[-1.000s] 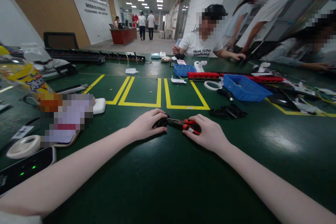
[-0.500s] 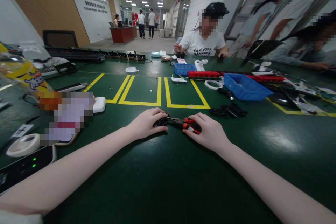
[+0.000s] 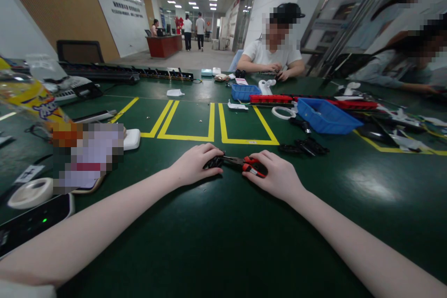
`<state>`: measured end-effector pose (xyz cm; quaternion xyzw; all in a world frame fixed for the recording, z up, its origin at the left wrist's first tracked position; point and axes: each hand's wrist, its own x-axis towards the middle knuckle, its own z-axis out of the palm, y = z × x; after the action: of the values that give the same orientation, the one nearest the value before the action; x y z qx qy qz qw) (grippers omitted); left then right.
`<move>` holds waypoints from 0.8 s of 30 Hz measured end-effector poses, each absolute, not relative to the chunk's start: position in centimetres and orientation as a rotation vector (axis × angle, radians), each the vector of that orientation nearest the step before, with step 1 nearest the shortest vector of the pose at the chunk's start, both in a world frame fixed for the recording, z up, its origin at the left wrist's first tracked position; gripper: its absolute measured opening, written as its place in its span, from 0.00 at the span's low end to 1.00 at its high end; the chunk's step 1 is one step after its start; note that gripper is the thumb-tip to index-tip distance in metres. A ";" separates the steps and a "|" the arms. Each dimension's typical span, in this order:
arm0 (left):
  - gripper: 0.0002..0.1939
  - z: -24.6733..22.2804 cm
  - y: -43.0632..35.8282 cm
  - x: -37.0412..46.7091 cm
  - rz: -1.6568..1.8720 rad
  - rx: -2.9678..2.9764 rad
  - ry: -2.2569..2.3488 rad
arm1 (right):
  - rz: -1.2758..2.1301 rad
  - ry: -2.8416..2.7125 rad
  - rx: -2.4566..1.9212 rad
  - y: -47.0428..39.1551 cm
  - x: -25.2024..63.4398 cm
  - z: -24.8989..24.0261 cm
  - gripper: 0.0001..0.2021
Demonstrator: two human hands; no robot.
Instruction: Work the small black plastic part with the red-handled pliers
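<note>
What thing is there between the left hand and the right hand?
In the head view, the pliers span that gap: the right hand grips their red handles, and their tips reach the black part in the left hand.

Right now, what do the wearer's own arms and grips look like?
Both are bare human hands: the left grip and the right grip wear no glove, and no watch or bracelet shows. A pale sleeve edge shows on the left arm; no sleeve shows on the right arm.
</note>
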<state>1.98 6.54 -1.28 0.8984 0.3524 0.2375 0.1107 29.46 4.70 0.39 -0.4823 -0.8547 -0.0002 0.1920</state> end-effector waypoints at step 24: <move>0.33 -0.9 6.6 2.1 0.640 2.553 1.104 | 0.145 -2.434 -1.309 4.8 29.6 0.4 0.18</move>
<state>2.10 6.60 -0.95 0.8851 0.3830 0.2220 0.1433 29.60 4.77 0.37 -0.4648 -0.8642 0.0515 0.1857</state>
